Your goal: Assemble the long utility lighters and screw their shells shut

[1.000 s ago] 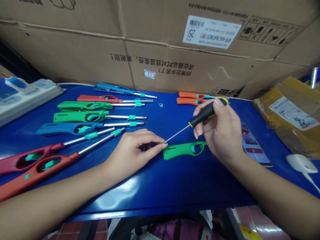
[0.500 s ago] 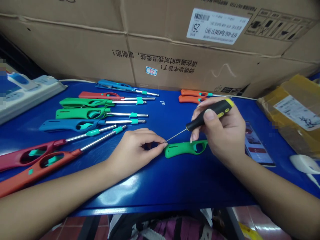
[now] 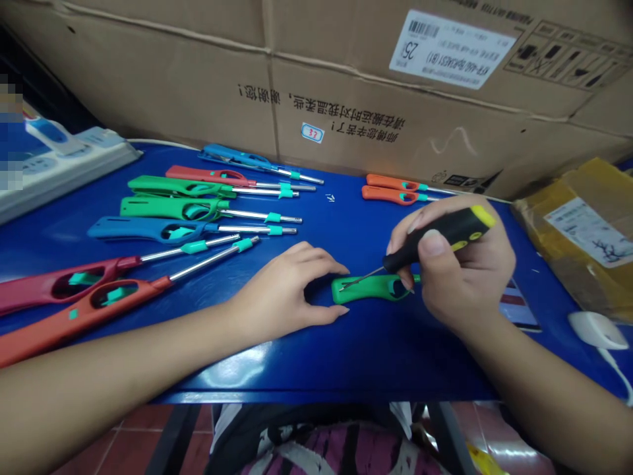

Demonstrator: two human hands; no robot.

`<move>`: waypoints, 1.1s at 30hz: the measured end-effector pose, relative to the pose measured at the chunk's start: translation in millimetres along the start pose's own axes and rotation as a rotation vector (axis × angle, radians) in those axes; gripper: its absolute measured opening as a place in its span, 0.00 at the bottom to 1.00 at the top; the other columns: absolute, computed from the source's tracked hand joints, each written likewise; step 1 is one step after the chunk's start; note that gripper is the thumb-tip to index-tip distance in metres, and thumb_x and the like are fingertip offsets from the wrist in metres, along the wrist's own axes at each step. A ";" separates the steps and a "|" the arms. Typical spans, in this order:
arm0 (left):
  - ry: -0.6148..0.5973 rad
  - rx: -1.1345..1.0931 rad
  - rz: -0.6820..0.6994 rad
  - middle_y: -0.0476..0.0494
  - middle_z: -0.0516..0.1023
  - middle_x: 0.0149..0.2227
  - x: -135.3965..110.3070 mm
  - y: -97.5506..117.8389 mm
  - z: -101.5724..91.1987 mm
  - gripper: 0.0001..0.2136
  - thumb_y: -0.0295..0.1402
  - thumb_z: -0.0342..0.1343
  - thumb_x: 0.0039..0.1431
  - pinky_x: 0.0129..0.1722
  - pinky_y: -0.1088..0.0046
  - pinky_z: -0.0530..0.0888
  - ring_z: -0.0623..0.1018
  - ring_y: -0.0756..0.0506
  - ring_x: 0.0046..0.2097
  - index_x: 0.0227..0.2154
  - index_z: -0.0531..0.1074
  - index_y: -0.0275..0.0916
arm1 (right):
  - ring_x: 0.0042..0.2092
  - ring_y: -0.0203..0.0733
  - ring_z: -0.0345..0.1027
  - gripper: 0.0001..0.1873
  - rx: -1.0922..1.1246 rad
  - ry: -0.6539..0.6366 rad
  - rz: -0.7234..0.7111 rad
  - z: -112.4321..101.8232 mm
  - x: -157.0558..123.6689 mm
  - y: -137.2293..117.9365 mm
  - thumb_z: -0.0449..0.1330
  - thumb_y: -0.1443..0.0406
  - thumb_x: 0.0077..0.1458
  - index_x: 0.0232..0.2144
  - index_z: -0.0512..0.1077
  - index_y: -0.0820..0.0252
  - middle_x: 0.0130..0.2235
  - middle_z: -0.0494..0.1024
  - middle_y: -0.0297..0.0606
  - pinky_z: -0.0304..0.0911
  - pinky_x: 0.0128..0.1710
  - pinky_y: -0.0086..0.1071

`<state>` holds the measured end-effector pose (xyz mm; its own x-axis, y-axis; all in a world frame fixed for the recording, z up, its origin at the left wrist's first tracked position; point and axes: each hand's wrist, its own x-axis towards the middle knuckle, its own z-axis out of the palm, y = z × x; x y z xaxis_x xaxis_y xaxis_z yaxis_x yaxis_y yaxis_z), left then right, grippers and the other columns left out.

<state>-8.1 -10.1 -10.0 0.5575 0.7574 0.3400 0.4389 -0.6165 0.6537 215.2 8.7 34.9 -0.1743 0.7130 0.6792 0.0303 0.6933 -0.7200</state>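
Note:
A green lighter (image 3: 364, 288) lies flat on the blue table, its right part hidden behind my right hand. My right hand (image 3: 459, 270) grips a black and yellow screwdriver (image 3: 435, 241), whose thin shaft slants down to the left. The tip is over the left end of the green lighter, near its slot; something tiny may be on it, too small to name. My left hand (image 3: 291, 287) rests at that same end with thumb and fingers spread to either side of the lighter, holding nothing.
Several long-nosed lighters in blue, red, green and orange (image 3: 168, 211) lie at left. Two orange lighters (image 3: 390, 194) lie at the back, near small whitish pieces (image 3: 330, 198). Around them are a large cardboard box (image 3: 198, 86), a power strip (image 3: 59, 171), a phone (image 3: 517, 307) and a taped parcel (image 3: 578, 224).
My left fingers have parted from their pinch at the screwdriver tip and now straddle the lighter's end. The screwdriver tip has moved onto the lighter. The view has shifted slightly.

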 end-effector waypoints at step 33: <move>-0.053 0.047 0.039 0.43 0.84 0.47 1.4 -4.7 2.5 0.15 0.31 0.68 0.63 0.50 0.62 0.75 0.78 0.41 0.48 0.52 0.79 0.37 | 0.32 0.40 0.75 0.04 -0.092 -0.064 0.014 -4.4 -6.3 6.1 0.67 0.61 0.65 0.41 0.75 0.52 0.35 0.79 0.36 0.72 0.28 0.36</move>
<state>-7.6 -6.7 -14.3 0.6112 0.7205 0.3274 0.4477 -0.6559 0.6077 220.8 8.9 26.9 -0.2351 0.7169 0.6564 0.1234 0.6918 -0.7114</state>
